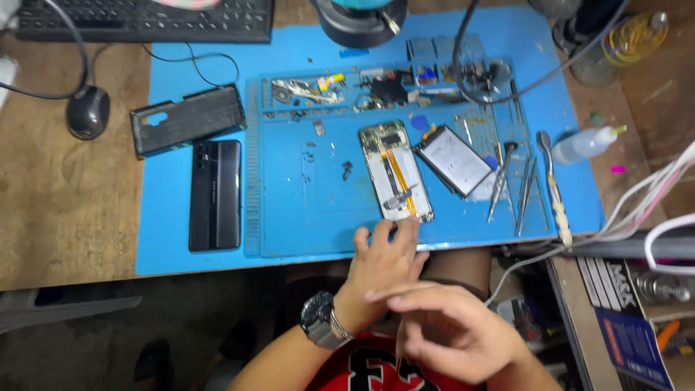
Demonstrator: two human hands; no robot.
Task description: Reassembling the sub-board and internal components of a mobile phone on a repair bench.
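**Opened phone at the mat's near edge**

The opened phone (pixel 396 172) lies flat on the blue mat (pixel 289 217); the left hand (pixel 384 264) touches its near end with loose, spread fingers, holding nothing; the right hand (pixel 449 329) hovers nearer the body, curled, its grip unclear; the phone looks light, stiff, fragile inside; best held by its side edges.
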